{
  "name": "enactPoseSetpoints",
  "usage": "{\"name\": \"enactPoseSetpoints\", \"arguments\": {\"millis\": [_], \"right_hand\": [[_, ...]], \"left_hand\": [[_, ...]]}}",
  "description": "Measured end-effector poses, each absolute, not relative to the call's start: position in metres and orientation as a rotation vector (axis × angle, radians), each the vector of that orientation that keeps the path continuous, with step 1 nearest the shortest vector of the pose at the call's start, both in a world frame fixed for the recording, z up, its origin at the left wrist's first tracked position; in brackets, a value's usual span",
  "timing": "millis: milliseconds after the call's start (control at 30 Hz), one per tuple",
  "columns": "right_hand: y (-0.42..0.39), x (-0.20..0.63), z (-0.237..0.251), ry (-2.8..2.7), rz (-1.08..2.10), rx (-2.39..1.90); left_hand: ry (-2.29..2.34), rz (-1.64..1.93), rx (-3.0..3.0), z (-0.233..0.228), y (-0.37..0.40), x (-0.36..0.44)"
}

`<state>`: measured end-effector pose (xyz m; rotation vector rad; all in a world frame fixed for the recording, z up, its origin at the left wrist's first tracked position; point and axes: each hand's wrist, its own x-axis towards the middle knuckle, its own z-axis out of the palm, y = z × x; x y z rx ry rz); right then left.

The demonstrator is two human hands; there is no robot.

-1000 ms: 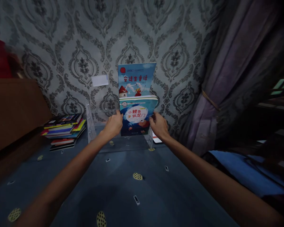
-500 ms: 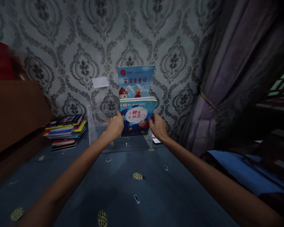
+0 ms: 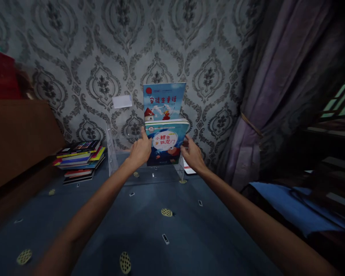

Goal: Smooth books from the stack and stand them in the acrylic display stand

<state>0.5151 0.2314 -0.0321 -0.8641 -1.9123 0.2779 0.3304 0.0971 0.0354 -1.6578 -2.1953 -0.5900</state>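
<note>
Left hand (image 3: 139,151) closed around the left edge of the front book (image 3: 166,142), index finger stretched up along that edge. Right hand (image 3: 192,154) against the right edge of the same book, fingers curled on the cover edge, gripping it. Both forearms reaching in from the bottom corners of the view.

Front book upright between the two hands, blue cover with a white oval title patch, standing in the right part of a clear acrylic rack (image 3: 115,153). Directly behind and touching or nearly so, a taller book (image 3: 164,100) with a light-blue cover, a red dot at its top left corner and a small red-roofed house; only its upper half visible above the front book. Left part of the rack see-through, with wallpaper showing through it.

Rack standing on a dark blue patterned cloth (image 3: 149,234) with small yellow dotted ovals, back against the grey damask wallpaper (image 3: 74,57). A small white label (image 3: 122,101) stuck on the wall just left of the taller book.

Further left, well apart from the hands, a flat stack of books (image 3: 79,159) with coloured spines, beside a brown wooden panel (image 3: 17,138). To the right, a purple curtain (image 3: 276,88) tied back with a cord, and a blue fabric (image 3: 290,207) low at the right.
</note>
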Motion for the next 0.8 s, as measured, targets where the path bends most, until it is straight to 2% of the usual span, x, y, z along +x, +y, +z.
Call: {"name": "enactPoseSetpoints", "arguments": {"millis": [133, 500, 800], "right_hand": [[0.234, 0.516, -0.035, -1.912, 0.358, -0.755], [0.244, 0.516, -0.042, -1.875, 0.287, -0.725], [0.24, 0.521, -0.066, -1.865, 0.403, -0.765]], "left_hand": [[-2.18, -0.642, -1.651, 0.038, 0.1, 0.332], [-2.195, -0.617, -1.638, 0.039, 0.101, 0.333], [-2.059, -0.869, -1.894, 0.022, 0.104, 0.301]]}}
